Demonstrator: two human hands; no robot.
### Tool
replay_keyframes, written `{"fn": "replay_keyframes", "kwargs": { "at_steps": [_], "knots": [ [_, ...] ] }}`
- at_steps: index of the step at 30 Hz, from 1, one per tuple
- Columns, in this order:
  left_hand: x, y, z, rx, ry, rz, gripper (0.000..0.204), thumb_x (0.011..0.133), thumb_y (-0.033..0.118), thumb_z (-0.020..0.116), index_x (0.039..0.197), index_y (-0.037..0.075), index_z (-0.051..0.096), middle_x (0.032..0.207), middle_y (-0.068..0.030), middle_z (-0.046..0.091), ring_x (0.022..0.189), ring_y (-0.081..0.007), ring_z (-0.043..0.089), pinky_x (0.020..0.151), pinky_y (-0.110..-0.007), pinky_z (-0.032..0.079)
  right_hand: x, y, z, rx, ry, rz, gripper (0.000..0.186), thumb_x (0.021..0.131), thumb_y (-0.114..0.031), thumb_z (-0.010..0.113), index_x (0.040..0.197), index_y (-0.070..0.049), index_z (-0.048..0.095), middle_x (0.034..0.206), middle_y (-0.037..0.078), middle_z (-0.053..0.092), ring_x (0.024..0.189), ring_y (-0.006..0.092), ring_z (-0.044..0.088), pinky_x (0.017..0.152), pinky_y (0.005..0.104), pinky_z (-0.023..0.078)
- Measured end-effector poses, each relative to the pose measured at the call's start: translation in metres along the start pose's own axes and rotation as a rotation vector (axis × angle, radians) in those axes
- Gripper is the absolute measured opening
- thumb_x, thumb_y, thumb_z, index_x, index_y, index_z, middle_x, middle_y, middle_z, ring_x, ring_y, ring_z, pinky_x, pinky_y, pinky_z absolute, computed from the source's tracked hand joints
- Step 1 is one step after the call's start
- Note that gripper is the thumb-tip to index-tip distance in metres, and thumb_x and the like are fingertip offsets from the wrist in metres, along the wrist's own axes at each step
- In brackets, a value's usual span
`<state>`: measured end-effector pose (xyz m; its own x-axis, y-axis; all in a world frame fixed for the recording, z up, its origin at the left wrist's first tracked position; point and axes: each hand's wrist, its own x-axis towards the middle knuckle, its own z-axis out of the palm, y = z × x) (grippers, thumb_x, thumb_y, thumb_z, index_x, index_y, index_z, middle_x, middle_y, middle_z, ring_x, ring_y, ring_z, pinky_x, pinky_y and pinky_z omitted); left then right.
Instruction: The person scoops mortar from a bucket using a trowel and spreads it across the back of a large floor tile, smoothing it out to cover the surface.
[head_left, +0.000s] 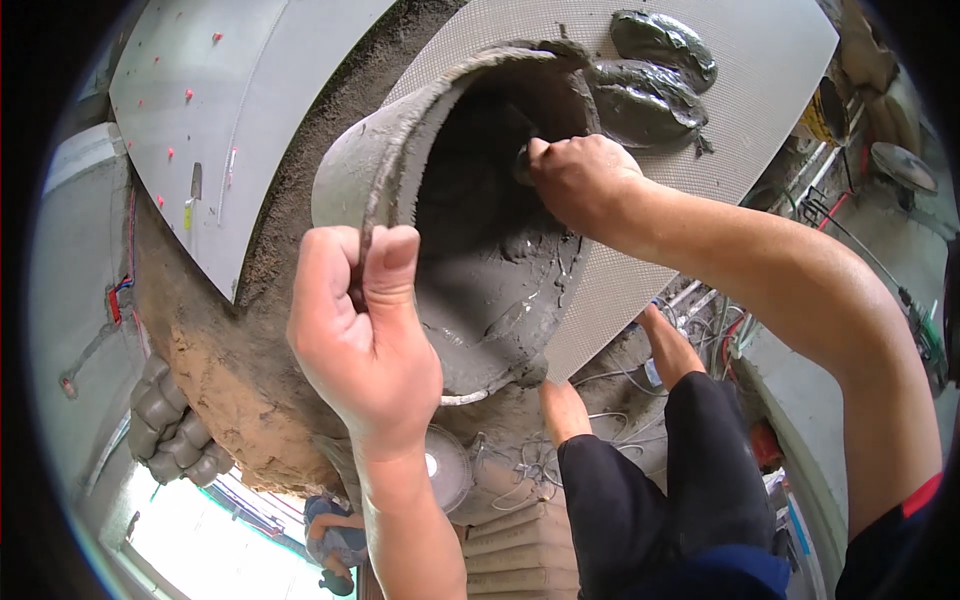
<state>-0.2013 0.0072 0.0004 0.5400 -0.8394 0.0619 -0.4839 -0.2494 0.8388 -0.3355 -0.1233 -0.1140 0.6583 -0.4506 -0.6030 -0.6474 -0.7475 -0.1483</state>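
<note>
One pale panel (pixel 250 70): smooth, flat and grey-white, dotted with small pink-red bits (pixel 189 95); a slim tool (pixel 195 180) with a yellowish handle lies on it.
Stacked bags (pixel 175 430): plump, grey-brown and rounded, heaped below the panel near brown, rough ground (pixel 220 400).
Left hand (pixel 365 330): clamped on the bucket's near-left rim, thumb over the edge, well apart from the right hand.
Bucket (pixel 345 170): a wide, round-mouthed grey vessel between the pale panel and the gridded one, overlapping the latter's edge in this view; its rim is crusted and ragged, and what its base rests on is hidden.
Mortar (pixel 500 290): dark grey and wet, smooth and glossy in places, ridged toward the bucket's right wall.
Right hand (pixel 590 185): curled into a fist at the bucket's mouth, closed on a dark rounded piece (pixel 522 166), mostly hidden.
Two lumps (pixel 650 105): glossy, oval grey mounds with smeared skins, side by side on the gridded panel.
Gridded panel (pixel 770 60): light grey, stiff and straight-edged, its face covered in fine, regular texture.
</note>
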Motion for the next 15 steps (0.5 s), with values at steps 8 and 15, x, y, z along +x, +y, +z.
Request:
{"fn": "replay_keyframes", "kwargs": {
  "at_steps": [8, 15],
  "knots": [
    [-0.03, -0.006, 0.0, 0.036, 0.046, 0.108, 0.025, 0.093, 0.013, 0.067, 0.079, -0.001, 0.051, 0.071, -0.003, 0.046, 0.062, -0.0122, 0.039, 0.056, -0.022, 0.034, -0.023, -0.006, 0.03, 0.11, -0.078, -0.141, 0.028, 0.092, -0.009, 0.046, 0.112, 0.006, 0.059, 0.086, 0.017, 0.07, 0.08, 0.0304, 0.071, 0.066, 0.0379, 0.057],
    [-0.05, -0.017, -0.003, 0.019, 0.116, 0.124, 0.024, 0.092, 0.015, 0.068, 0.085, -0.004, 0.055, 0.075, -0.0045, 0.051, 0.064, -0.0121, 0.042, 0.055, -0.023, 0.033, -0.023, -0.008, 0.054, 0.358, -0.193, -0.165, 0.019, 0.083, -0.007, 0.053, 0.092, 0.001, 0.069, 0.089, 0.019, 0.07, 0.087, 0.0341, 0.069, 0.074, 0.0416, 0.056]
  ]
}}
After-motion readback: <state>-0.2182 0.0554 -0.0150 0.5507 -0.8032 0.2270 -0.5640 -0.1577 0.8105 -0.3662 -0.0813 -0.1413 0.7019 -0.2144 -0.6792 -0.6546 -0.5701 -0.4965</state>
